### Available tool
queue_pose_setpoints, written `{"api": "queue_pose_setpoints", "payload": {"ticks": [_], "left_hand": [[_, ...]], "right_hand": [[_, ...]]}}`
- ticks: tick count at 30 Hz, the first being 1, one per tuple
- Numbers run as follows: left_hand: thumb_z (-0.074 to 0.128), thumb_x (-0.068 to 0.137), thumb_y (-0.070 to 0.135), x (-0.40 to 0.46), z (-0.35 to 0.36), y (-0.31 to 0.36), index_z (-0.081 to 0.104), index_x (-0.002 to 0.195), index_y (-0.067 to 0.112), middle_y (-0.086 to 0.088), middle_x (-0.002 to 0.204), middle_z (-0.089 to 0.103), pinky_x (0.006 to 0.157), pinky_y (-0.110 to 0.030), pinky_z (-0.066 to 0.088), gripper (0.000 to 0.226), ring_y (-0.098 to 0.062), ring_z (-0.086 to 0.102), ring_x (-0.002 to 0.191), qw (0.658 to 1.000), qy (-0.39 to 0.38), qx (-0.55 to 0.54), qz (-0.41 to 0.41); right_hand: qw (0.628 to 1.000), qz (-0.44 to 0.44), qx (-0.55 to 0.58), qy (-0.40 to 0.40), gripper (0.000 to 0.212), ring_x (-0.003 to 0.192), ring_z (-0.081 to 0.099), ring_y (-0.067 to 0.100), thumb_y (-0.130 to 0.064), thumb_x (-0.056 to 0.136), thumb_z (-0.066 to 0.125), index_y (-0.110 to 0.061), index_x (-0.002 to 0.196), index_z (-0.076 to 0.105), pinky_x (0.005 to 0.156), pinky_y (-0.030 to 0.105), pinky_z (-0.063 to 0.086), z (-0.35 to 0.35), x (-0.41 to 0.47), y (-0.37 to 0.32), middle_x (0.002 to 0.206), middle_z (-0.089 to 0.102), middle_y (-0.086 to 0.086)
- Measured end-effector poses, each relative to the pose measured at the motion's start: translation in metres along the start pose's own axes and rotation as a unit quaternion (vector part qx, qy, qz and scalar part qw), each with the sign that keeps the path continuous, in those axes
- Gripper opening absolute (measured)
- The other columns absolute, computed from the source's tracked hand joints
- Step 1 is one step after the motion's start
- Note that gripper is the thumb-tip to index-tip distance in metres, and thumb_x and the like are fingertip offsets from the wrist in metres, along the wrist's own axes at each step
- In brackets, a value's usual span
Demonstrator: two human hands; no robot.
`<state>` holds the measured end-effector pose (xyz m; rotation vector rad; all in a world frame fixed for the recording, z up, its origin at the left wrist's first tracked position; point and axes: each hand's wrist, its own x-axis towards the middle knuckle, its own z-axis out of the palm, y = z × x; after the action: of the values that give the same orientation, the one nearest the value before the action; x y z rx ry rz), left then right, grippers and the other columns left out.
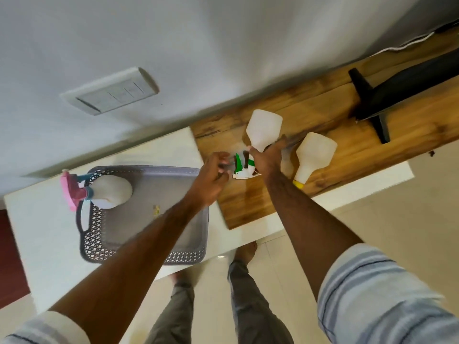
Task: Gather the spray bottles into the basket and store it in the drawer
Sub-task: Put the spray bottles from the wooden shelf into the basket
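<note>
A grey perforated basket [99, 239] stands on the white counter. One white spray bottle with a pink head [111, 192] stands in its far left corner. My right hand [267, 158] grips the neck of a white bottle with a green and white trigger head [264, 129], lifted above the wooden board. My left hand [211, 177] hovers just left of that trigger head, fingers curled and blurred, touching or nearly touching it. A third white bottle with a yellow collar [314, 155] stands on the wood to the right.
The wooden board [347, 125] lies on the white counter [44, 244] against the wall. A black monitor stand [372, 103] sits at the board's far right. A switch plate [111, 91] is on the wall. My legs and feet show below on the tiled floor.
</note>
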<state>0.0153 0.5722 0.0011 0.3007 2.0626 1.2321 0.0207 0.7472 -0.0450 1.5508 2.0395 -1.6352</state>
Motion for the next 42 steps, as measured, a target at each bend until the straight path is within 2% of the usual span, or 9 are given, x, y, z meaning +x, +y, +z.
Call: {"api": "queue_pose_setpoints", "payload": {"ticks": [6,10,16,20,22,26,32,39,42], "left_hand": [[0.06,0.094,0.032,-0.029,-0.009,0.003,0.033,0.139,0.027,0.005,0.141,0.044,0.099,-0.034,0.053,0.053,-0.008,0.051,0.125,0.999,0.015,-0.038,0.023],[0.08,0.078,0.026,-0.066,-0.005,0.023,0.028,0.139,0.037,0.025,0.137,0.044,0.092,-0.014,0.049,0.081,0.006,0.049,0.124,0.99,0.018,-0.138,0.009],[0.056,0.095,0.039,-0.118,-0.008,0.03,0.046,0.128,0.037,0.016,0.123,0.061,0.096,-0.024,0.052,0.035,-0.003,0.06,0.116,0.98,0.162,-0.108,0.034],[0.051,0.096,0.039,-0.144,-0.036,0.024,0.049,0.125,0.03,0.003,0.122,0.063,0.09,-0.024,0.053,0.031,-0.009,0.062,0.11,0.969,0.232,-0.036,0.074],[0.05,0.094,0.043,-0.155,-0.054,0.022,0.053,0.119,0.026,0.002,0.11,0.066,0.08,-0.021,0.054,0.03,-0.011,0.065,0.099,0.96,0.272,-0.026,0.056],[0.054,0.096,0.034,-0.171,-0.083,0.025,0.057,0.111,0.018,0.015,0.092,0.062,0.069,-0.007,0.048,0.023,0.005,0.063,0.089,0.954,0.299,-0.007,0.035],[0.06,0.088,0.054,-0.199,-0.125,0.004,0.041,0.124,0.048,0.024,0.12,0.058,0.083,-0.016,0.053,0.041,0.005,0.06,0.106,0.98,0.197,-0.028,0.002],[0.069,0.082,0.032,-0.219,-0.185,-0.111,0.051,0.125,0.032,0.005,0.126,0.054,0.097,-0.053,0.047,0.047,-0.02,0.055,0.114,0.896,0.424,0.036,-0.125],[0.077,0.072,0.034,-0.189,-0.213,-0.144,0.037,0.144,0.019,-0.005,0.147,0.041,0.113,-0.046,0.033,0.083,-0.028,0.041,0.135,0.913,0.357,0.049,-0.193]], "right_hand": [[0.994,0.02,0.087,-0.067,0.105,0.131,0.051,0.028,-0.01,0.079,0.081,-0.026,0.154,0.009,0.097,0.044,0.055,-0.014,-0.027,-0.017,0.145,0.047,0.011],[0.936,0.123,0.277,-0.177,0.092,0.122,0.058,0.031,-0.007,0.081,0.078,-0.036,0.147,0.02,0.076,0.041,0.063,-0.03,-0.082,-0.02,0.139,0.05,0.012],[0.862,0.208,0.387,-0.252,0.065,0.103,0.069,0.03,-0.009,0.088,0.07,-0.021,0.143,0.036,0.056,0.03,0.06,-0.018,-0.167,-0.025,0.136,0.056,0.024],[0.944,0.107,0.126,-0.287,0.045,0.097,0.072,0.024,-0.031,0.095,0.062,-0.017,0.135,0.044,0.07,0.032,0.06,-0.006,-0.193,-0.035,0.127,0.065,0.015],[0.962,-0.107,-0.136,-0.211,0.05,0.112,0.059,0.016,-0.033,0.096,0.06,-0.029,0.142,0.039,0.082,0.025,0.052,-0.002,-0.195,-0.031,0.14,0.052,0.004],[0.81,-0.414,-0.34,-0.238,0.087,0.143,0.027,0.027,-0.04,0.084,0.073,-0.042,0.152,0.018,0.107,0.039,0.039,0.027,-0.205,-0.02,0.161,0.018,0.004],[0.844,-0.394,-0.254,-0.262,0.075,0.129,0.045,0.021,-0.055,0.076,0.065,-0.025,0.141,0.044,0.104,0.046,0.045,0.097,-0.203,-0.01,0.142,0.048,0.003],[0.867,-0.338,-0.233,-0.283,0.084,0.126,0.046,0.017,-0.035,0.07,0.087,-0.023,0.142,0.047,0.097,0.03,0.041,0.164,-0.185,0.007,0.139,0.052,0.002],[0.856,-0.336,-0.259,-0.295,0.082,0.126,0.045,0.02,-0.03,0.071,0.087,-0.019,0.142,0.047,0.093,0.021,0.032,0.185,-0.176,0.011,0.139,0.051,0.006]]}}
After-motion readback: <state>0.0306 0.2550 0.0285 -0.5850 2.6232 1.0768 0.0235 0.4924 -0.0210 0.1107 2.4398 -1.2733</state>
